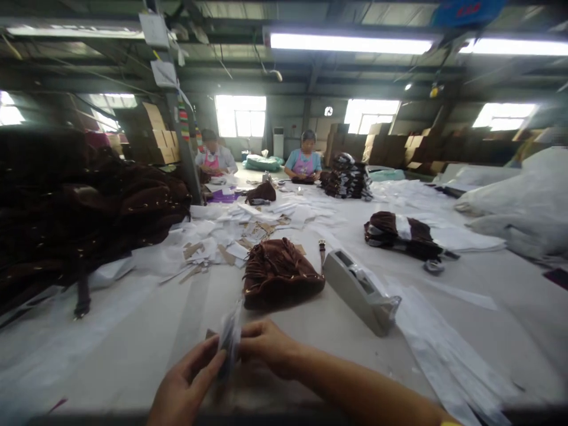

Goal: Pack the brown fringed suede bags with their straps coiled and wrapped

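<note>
Close to the table's near edge, my left hand [190,373] pinches a small clear plastic packet [229,337] with something dark inside, blurred by motion. From the other side my right hand [266,343] holds the same packet, its fingertips partly hidden behind it. A bit of brown card shows by the left fingers. Just beyond the hands lies a dark brown suede bag [284,275] with fringe and small metal studs. A buckled strap [322,254] sticks up at its right side. To the right of the bag stands a grey tape dispenser [359,290].
Dark brown bags are heaped [133,195] on the left. Paper and card scraps [226,236] litter the middle. A wrapped brown bundle [399,234] and white paper strips [444,343] lie to the right. Two people [304,160] sit at the far side beside a stack [346,177].
</note>
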`<state>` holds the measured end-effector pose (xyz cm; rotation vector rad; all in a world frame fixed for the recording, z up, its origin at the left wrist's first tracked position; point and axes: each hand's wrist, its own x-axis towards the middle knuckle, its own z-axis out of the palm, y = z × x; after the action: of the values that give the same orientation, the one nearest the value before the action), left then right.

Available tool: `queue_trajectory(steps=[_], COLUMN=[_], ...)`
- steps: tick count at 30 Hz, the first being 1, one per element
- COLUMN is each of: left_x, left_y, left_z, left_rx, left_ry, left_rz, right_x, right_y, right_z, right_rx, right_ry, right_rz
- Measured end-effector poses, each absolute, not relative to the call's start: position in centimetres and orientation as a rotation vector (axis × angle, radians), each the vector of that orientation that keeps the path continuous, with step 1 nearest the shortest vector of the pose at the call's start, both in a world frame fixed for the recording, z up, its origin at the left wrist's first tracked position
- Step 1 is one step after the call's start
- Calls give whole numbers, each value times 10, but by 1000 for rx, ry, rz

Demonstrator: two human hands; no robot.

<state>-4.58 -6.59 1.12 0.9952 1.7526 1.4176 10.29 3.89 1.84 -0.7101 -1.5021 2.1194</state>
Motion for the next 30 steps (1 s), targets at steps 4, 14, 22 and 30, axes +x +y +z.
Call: queue_trajectory(steps=[4,14,22,30], left_x=[-65,-48,-37,-33], left_y=[-60,-54,-62,-70], left_z=[-3,-12,14,16], left_rx=[1196,973,691,790], left_ry=[1838,1726,1442,1477], left_rz=[1287,1670,1626,1583], right_x=[104,104,111,126], right_y=[35,29,31,30], right_z=[20,16,17,21], right_rx=[-746,-735,-688,-700], right_ry=[-1335,-1304,-1419,-1407], right_rz=[2253,2256,2274,2198])
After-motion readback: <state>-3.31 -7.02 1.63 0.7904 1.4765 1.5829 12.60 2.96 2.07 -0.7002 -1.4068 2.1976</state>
